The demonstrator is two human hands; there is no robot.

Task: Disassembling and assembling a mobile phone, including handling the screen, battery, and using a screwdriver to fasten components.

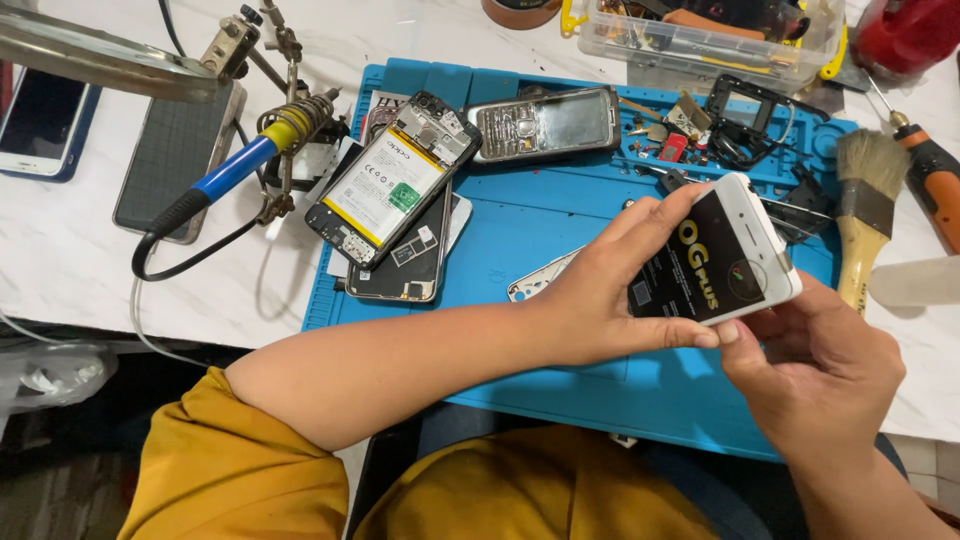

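A white smartphone (752, 250) with its back off shows a black battery with yellow lettering. I hold it tilted above the blue work mat (560, 230). My left hand (600, 290) grips its left side, thumb along the lower edge. My right hand (820, 365) grips the lower right corner with thumb and fingers. A silver frame piece (530, 283) lies on the mat under my left hand.
An opened phone with a white battery (390, 180) lies on other phone parts at the mat's left. An old keypad phone (545, 122), small parts, a soldering iron (225, 170) in its stand, a brush (868, 210), a screwdriver (930, 175) and a plastic parts box (710, 35) surround it.
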